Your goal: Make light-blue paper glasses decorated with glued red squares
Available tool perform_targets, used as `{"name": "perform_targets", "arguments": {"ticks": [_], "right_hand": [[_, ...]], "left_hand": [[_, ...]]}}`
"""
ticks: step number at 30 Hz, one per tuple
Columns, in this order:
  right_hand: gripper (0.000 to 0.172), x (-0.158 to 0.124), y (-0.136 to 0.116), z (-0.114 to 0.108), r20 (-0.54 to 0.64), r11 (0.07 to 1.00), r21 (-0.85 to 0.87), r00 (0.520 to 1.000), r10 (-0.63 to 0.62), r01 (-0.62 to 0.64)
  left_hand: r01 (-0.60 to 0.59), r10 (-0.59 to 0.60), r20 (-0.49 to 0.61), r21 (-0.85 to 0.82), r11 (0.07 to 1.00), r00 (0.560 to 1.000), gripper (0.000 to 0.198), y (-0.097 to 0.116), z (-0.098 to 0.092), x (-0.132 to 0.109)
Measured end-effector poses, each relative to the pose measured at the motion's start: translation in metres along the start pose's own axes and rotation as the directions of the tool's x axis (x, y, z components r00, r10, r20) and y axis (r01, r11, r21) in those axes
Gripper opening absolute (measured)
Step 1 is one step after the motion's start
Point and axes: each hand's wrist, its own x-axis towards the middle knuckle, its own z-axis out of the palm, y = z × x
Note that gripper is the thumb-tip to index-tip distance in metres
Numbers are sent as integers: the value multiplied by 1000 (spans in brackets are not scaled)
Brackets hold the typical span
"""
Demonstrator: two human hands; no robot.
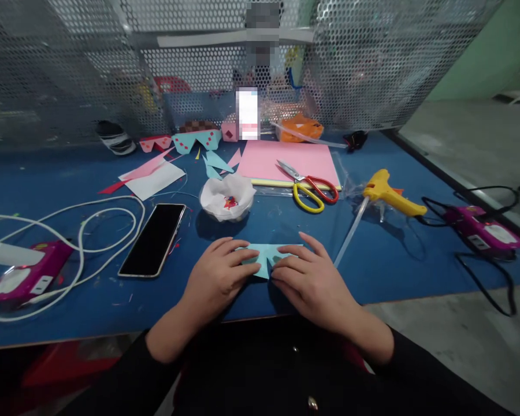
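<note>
A small piece of light-blue paper (263,259) with folded parts lies at the table's front edge, between my two hands. My left hand (221,268) grips its left end, fingers bent over the top and the thumb close to the lower edge. On the other end, my right hand (305,274) has its fingers curled over the paper; its thumb is mostly hidden. Just beyond the paper stands a white paper-lined bowl (212,199) with small red bits in it. Red-and-yellow-handled scissors (314,190) rest partly on a stack of pink paper (286,159).
To the right lies a yellow glue gun (392,195) with a clear stick, near a purple power strip (485,228). A phone (153,240), white cable (81,242) and another purple strip (30,268) are left. Cut-paper shapes (197,140) stand before the perforated metal panel (190,63).
</note>
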Motion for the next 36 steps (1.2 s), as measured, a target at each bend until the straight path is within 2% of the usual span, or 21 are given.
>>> {"name": "perform_targets", "arguments": {"ticks": [3, 8, 12, 17, 20, 24, 29, 32, 36], "right_hand": [[13, -2, 2, 4, 12, 1000, -5, 1000, 21, -21], [13, 2, 5, 0, 79, 995, 42, 993, 83, -86], [10, 7, 10, -2, 158, 989, 74, 981, 116, -129], [21, 14, 11, 1, 172, 987, 48, 975, 143, -153], [19, 19, 12, 1, 189, 990, 19, 973, 131, -137], [15, 25, 14, 2, 210, 997, -19, 974, 81, -78], [10, 26, 10, 5, 171, 999, -6, 984, 55, -54], [11, 28, 5, 5, 159, 997, -16, 984, 78, -76], [11, 29, 0, 5, 169, 981, 7, 967, 190, -194]], "left_hand": [[43, -43, 1, 116, 992, 999, 21, 11, -3, -3], [-12, 37, -74, 312, 950, 997, 16, 39, 0, -2], [51, -47, -18, 355, 934, 999, 14, 49, 6, 1], [126, -122, -35, 370, 921, 992, 14, 50, 9, -1], [136, -129, -43, 381, 915, 991, 15, 52, 9, -2], [103, -79, -76, 392, 914, 994, 16, 53, 7, -2], [74, -30, -118, 383, 921, 992, 16, 46, 0, -5], [43, 11, -136, 385, 922, 991, 18, 37, -4, -8], [19, 41, -134, 419, 908, 990, 23, 22, -7, -8]]}}
